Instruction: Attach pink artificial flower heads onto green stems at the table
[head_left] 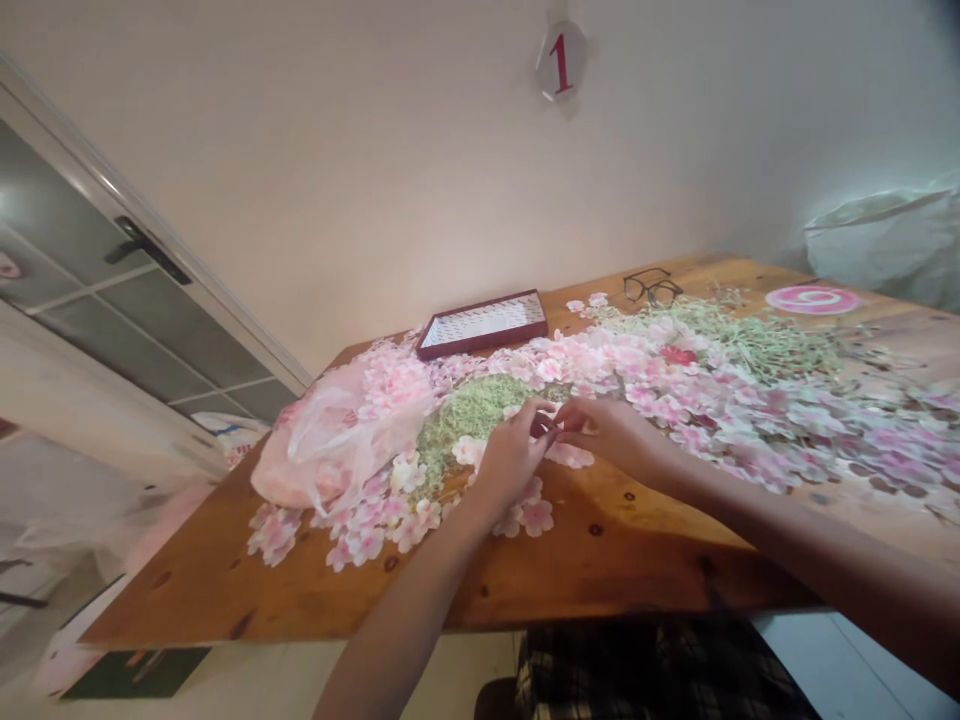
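Over the middle of the table, my left hand (511, 452) and my right hand (616, 436) meet fingertip to fingertip. Both are closed in a pinch, and what lies between the fingers is too small and covered to make out. Just beneath them are pink and white artificial blossoms (537, 516) on the wood. A pile of small light-green pieces (480, 402) lies beyond my left hand. To the right spreads a wide heap of pink and white blossoms (780, 425), with thin green stems (787, 345) behind it.
The wooden table (300, 600) stands against a wall. On it are a dark-rimmed tray (480, 345), eyeglasses (651, 290), a pink round disc (812, 300) and a clear plastic bag (330, 450) with pink contents. A white sack (885, 245) stands at the far right.
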